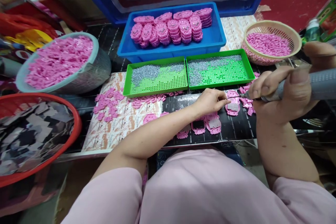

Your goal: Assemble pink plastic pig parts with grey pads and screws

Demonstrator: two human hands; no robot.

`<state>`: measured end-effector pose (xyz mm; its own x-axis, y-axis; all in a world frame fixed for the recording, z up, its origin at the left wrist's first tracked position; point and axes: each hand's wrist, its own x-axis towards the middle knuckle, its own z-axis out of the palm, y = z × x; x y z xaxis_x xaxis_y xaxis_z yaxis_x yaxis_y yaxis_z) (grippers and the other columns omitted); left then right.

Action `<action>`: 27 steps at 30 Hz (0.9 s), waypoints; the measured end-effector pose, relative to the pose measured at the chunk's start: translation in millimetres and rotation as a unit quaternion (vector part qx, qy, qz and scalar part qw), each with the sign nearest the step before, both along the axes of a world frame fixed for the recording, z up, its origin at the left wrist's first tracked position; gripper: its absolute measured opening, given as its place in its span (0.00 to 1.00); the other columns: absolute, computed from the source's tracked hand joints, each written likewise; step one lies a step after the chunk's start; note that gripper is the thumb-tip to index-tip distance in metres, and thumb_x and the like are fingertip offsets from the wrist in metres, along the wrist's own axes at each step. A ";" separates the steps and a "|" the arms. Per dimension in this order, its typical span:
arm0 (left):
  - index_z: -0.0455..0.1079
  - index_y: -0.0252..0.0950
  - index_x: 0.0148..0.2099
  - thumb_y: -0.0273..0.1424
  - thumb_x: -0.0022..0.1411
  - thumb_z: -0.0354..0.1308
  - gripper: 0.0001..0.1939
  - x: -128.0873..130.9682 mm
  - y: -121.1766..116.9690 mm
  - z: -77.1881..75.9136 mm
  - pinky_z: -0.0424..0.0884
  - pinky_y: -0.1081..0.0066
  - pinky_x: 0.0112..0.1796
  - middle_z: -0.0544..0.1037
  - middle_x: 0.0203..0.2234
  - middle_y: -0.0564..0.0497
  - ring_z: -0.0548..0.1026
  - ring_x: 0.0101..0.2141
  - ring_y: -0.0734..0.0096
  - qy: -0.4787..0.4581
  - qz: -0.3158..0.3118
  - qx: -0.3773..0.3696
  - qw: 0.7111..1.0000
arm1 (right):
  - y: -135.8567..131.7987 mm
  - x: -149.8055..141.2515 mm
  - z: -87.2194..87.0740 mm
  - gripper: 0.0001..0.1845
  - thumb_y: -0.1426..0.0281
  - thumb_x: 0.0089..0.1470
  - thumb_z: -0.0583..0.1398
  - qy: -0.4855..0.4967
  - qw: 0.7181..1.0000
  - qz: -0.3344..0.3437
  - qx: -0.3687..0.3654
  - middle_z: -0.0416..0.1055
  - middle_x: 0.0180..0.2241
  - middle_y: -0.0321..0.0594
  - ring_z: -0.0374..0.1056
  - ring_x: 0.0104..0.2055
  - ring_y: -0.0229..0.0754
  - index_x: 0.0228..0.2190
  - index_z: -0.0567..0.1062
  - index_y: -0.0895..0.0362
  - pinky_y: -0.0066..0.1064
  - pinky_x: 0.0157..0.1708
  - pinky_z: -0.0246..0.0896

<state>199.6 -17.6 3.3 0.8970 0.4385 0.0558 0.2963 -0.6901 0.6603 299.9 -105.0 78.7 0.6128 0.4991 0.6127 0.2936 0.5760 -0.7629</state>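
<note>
My right hand [286,87] is wrapped round a grey electric screwdriver [322,83], which lies almost level and points left. Its thin bit reaches over a pink plastic housing [232,106] with a grey plate in it. At the left edge of this housing, my left hand [211,100] has its thumb and fingers drawn together; whatever is between the fingertips is too small to make out. Below the left hand sit more pink housings [213,124], one with a black plate [198,125]. My left forearm partly covers others.
Two green trays [156,92] of small screws stand behind my hands. Beyond is a blue bin [170,54] with stacked pink housings. Baskets of pink parts flank them, a pale blue one [101,64] left and a cream one [295,38] right. A red basket [75,129] holds flat plates.
</note>
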 end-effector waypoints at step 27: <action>0.74 0.21 0.50 0.22 0.67 0.48 0.16 -4.0 -75.7 -21.6 0.67 0.62 0.40 0.76 0.48 0.29 0.75 0.49 0.48 0.028 -0.141 0.423 0.895 | 12.6 14.5 -54.4 0.13 0.64 0.52 0.65 -0.001 0.997 0.039 -0.073 0.58 0.15 0.24 0.57 0.12 0.35 0.40 0.69 0.46 0.29 0.13 0.52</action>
<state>195.6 -93.2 -18.3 0.9770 0.0153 0.2127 0.0469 -0.9884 -0.1443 314.4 -92.4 24.2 0.5675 0.6295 0.5308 0.2530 0.4801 -0.8399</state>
